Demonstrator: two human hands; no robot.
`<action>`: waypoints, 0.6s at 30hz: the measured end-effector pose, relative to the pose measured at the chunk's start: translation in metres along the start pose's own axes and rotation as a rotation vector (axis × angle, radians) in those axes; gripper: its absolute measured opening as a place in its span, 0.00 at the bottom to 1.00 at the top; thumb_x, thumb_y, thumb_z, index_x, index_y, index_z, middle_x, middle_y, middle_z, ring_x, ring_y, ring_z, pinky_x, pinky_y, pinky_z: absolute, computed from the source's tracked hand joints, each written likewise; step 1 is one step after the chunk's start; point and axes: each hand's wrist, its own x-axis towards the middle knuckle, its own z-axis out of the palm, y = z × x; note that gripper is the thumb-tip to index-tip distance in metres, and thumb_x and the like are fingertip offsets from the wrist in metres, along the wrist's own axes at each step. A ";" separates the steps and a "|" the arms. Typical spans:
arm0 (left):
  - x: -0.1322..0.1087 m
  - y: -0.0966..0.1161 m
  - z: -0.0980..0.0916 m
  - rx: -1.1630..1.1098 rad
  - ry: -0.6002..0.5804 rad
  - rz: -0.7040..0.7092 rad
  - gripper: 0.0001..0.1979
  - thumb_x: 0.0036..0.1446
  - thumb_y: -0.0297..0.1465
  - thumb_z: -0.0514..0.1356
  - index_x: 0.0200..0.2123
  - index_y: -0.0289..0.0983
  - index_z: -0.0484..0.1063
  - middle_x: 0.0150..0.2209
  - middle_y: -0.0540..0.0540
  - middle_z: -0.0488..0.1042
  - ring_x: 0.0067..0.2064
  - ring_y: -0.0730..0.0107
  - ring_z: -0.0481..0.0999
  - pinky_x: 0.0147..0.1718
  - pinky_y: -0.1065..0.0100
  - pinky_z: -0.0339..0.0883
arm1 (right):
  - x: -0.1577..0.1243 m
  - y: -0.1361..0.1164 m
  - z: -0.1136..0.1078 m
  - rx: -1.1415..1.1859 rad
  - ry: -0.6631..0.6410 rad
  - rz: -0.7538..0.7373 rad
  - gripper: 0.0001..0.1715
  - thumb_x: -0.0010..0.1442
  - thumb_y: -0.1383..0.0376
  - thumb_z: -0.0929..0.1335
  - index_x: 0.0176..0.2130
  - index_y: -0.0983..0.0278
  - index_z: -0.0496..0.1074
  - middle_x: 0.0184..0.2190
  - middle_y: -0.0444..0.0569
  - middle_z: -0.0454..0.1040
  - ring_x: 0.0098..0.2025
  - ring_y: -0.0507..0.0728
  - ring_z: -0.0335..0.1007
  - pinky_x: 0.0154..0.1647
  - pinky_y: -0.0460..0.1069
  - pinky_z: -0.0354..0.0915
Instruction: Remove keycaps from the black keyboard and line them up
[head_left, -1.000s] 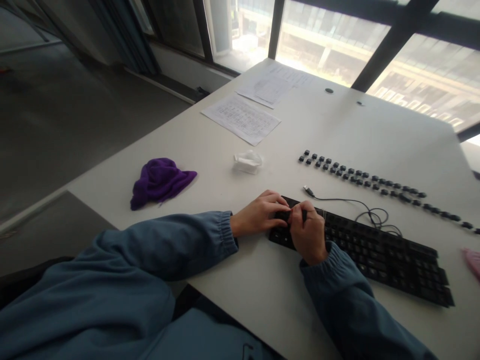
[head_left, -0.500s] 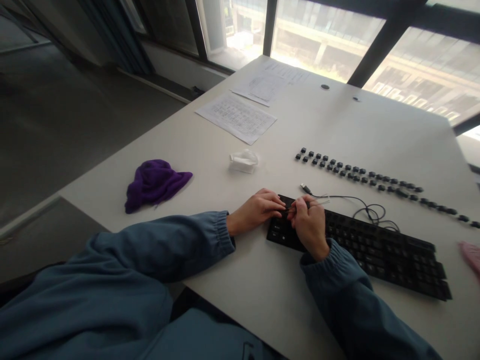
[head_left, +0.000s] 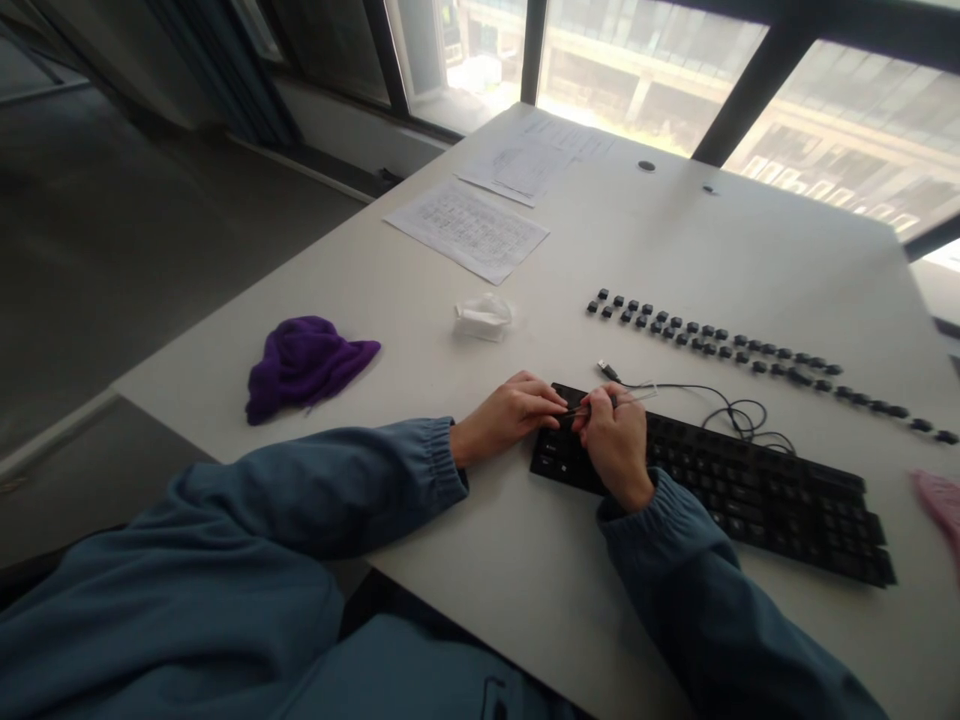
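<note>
Wire tool (head_left: 643, 394), swung farther outward than a second ago, is pinched by right hand (head_left: 616, 442); left hand (head_left: 514, 416), fingertips bunched, contents unclear; keyboard (head_left: 739, 490): long, black, pale-lettered

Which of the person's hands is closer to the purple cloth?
Left. The left hand is to the right of the purple cloth, at the keyboard's left end; the right hand is farther right, over the keyboard.
</note>
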 end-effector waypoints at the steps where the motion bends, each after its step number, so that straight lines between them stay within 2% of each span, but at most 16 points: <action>1: 0.000 0.000 0.000 0.001 0.000 -0.003 0.08 0.62 0.33 0.64 0.43 0.39 0.81 0.44 0.44 0.81 0.46 0.63 0.74 0.50 0.61 0.69 | 0.000 0.000 0.000 0.001 0.004 0.000 0.13 0.62 0.64 0.61 0.26 0.63 0.65 0.13 0.40 0.68 0.10 0.48 0.59 0.10 0.41 0.54; 6: 0.000 0.000 0.001 0.016 -0.003 -0.009 0.09 0.63 0.34 0.63 0.43 0.38 0.80 0.44 0.43 0.81 0.47 0.63 0.74 0.51 0.61 0.69 | 0.000 0.000 0.000 0.053 0.014 0.004 0.13 0.62 0.64 0.61 0.26 0.63 0.65 0.13 0.40 0.68 0.10 0.48 0.58 0.10 0.41 0.54; 12: -0.001 0.001 0.001 0.030 0.009 0.011 0.07 0.63 0.32 0.62 0.41 0.37 0.79 0.43 0.42 0.81 0.47 0.63 0.74 0.51 0.61 0.70 | 0.005 0.006 -0.007 0.238 0.161 0.046 0.11 0.60 0.63 0.62 0.26 0.61 0.63 0.11 0.38 0.66 0.08 0.48 0.55 0.07 0.41 0.51; 18: 0.002 0.004 -0.001 0.135 -0.070 0.044 0.07 0.65 0.31 0.60 0.42 0.37 0.77 0.46 0.42 0.78 0.48 0.62 0.72 0.52 0.59 0.69 | 0.007 0.010 -0.008 0.314 0.162 0.019 0.11 0.61 0.62 0.62 0.27 0.62 0.63 0.12 0.39 0.67 0.09 0.47 0.56 0.08 0.40 0.51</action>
